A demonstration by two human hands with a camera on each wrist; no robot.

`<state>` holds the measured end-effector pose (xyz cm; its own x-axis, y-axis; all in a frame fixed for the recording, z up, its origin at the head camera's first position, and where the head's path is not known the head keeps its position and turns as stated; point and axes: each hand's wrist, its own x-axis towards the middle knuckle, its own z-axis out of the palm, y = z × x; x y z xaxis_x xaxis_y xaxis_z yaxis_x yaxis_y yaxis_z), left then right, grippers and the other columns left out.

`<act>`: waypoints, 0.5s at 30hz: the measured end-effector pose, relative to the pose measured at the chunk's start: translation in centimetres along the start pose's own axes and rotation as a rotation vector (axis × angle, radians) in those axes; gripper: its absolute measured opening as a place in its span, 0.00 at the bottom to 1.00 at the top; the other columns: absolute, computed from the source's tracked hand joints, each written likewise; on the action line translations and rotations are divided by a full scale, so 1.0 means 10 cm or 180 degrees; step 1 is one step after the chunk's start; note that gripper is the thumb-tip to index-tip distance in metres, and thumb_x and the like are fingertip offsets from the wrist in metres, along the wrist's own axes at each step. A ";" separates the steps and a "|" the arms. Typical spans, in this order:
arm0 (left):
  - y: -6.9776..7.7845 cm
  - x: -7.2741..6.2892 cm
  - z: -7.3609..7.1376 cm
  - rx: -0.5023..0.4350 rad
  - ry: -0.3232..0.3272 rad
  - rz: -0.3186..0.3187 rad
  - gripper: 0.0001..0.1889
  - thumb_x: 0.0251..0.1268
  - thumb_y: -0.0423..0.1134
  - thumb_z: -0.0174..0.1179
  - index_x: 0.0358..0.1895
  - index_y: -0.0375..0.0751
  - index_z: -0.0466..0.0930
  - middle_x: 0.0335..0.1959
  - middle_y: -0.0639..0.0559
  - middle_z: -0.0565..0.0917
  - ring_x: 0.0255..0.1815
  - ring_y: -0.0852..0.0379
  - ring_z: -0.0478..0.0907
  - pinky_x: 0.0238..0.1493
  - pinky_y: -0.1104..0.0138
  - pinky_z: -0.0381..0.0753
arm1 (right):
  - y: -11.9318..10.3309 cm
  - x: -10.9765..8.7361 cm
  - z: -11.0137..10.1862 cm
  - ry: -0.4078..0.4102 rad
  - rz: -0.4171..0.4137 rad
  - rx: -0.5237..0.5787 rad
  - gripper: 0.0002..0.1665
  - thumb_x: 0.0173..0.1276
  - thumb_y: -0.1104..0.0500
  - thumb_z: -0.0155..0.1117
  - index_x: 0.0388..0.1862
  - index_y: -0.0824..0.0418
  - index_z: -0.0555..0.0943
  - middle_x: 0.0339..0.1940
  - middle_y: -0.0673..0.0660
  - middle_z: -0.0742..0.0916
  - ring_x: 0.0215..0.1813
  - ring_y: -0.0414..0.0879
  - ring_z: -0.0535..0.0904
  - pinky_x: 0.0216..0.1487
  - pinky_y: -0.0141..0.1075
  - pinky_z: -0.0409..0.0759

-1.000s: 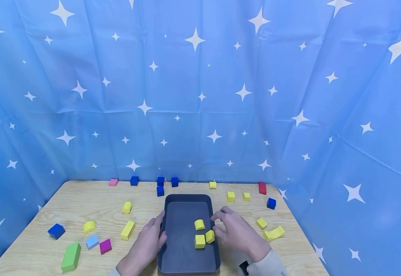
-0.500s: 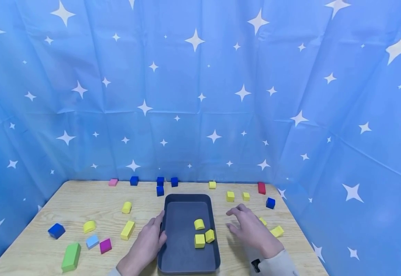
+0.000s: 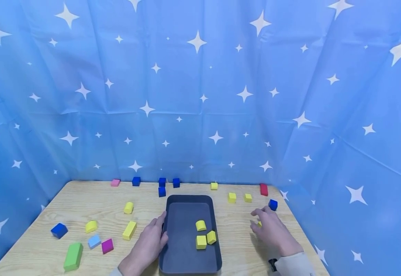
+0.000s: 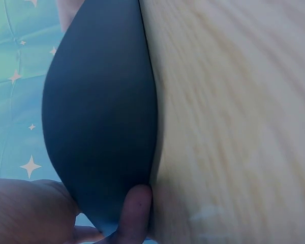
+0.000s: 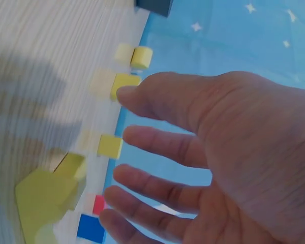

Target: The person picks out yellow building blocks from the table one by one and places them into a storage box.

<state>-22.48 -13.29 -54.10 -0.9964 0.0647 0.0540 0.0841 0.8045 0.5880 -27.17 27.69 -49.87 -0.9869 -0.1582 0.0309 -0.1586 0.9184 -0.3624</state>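
My left hand point(image 3: 146, 244) grips the left wall of a dark grey baking tray point(image 3: 177, 264), the thumb over the rim. In the left wrist view a fingertip point(image 4: 137, 206) lies against the tray's outer wall point(image 4: 101, 107), low by the table. Inside the tray sit three yellow blocks, one a rounded block point(image 3: 200, 225) and two cubes point(image 3: 201, 242). My right hand point(image 3: 273, 231) hovers over the right of the table with fingers spread and nothing in them. A yellow block point(image 3: 259, 224) peeks out under it. In the right wrist view, yellow blocks point(image 5: 40, 203) lie beyond the fingertips.
Left of the tray lie a green block point(image 3: 73, 257), a magenta block point(image 3: 107, 246), a light blue block point(image 3: 94, 241) and several yellow ones. Blue cubes point(image 3: 162, 191) line the back edge. At the back right are a red block point(image 3: 264, 189) and a blue cube point(image 3: 273, 204).
From beside the tray's right rim, my right hand has moved right, over the yellow blocks there. The left hand and the tray have stayed in place.
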 end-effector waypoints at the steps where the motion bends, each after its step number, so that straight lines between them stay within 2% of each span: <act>1: 0.00 0.00 0.00 0.0000 0.0003 0.0024 0.37 0.82 0.34 0.71 0.88 0.31 0.70 0.64 0.32 0.90 0.54 0.48 0.93 0.58 0.46 0.99 | 0.03 0.00 0.00 0.0000 0.0015 -0.0022 0.23 0.78 0.60 0.80 0.67 0.66 0.89 0.61 0.67 0.88 0.54 0.53 0.85 0.54 0.55 0.94; 4: 0.00 -0.01 0.00 0.0015 0.0025 0.0093 0.37 0.81 0.33 0.71 0.88 0.30 0.70 0.62 0.33 0.90 0.51 0.50 0.92 0.55 0.48 1.00 | 0.10 0.00 0.01 -0.0037 0.0079 -0.0083 0.24 0.76 0.62 0.81 0.67 0.67 0.89 0.60 0.68 0.88 0.53 0.53 0.85 0.52 0.54 0.94; 8: 0.00 0.00 0.01 0.0028 0.0031 0.0113 0.37 0.80 0.33 0.71 0.87 0.30 0.71 0.60 0.34 0.90 0.48 0.52 0.91 0.52 0.49 1.00 | 0.13 0.02 0.01 -0.0106 0.0144 -0.0101 0.25 0.75 0.63 0.81 0.68 0.68 0.89 0.60 0.67 0.88 0.55 0.53 0.86 0.57 0.57 0.95; 15: -0.01 0.00 0.00 -0.0006 0.0033 0.0104 0.37 0.80 0.32 0.71 0.87 0.29 0.70 0.57 0.35 0.90 0.43 0.55 0.87 0.47 0.52 0.99 | 0.15 0.06 0.01 -0.0170 0.0050 -0.0137 0.22 0.74 0.67 0.81 0.65 0.68 0.90 0.56 0.63 0.91 0.54 0.52 0.88 0.62 0.59 0.95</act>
<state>-22.46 -13.35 -54.19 -0.9930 0.0849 0.0817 0.1168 0.8010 0.5872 -27.99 28.89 -50.50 -0.9865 -0.1617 -0.0248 -0.1453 0.9356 -0.3219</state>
